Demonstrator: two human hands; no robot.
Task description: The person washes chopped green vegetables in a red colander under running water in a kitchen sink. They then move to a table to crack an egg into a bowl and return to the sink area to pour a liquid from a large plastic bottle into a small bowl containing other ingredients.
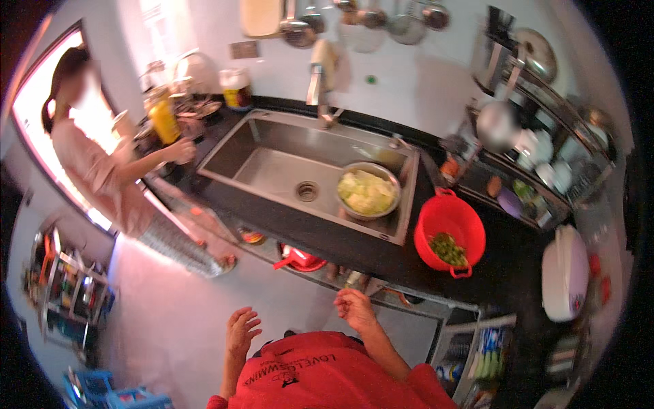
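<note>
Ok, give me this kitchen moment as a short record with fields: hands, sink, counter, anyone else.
left hand: left hand empty, fingers spread, held above the floor, touching nothing
right hand: right hand empty, loosely curled, near the counter edge
sink: steel sink holds a metal bowl of pale green cut vegetables
counter: red colander with dark green vegetables, right of the sink; white lidded pot farther right
other person: person at far left, hand by a yellow bottle
</note>
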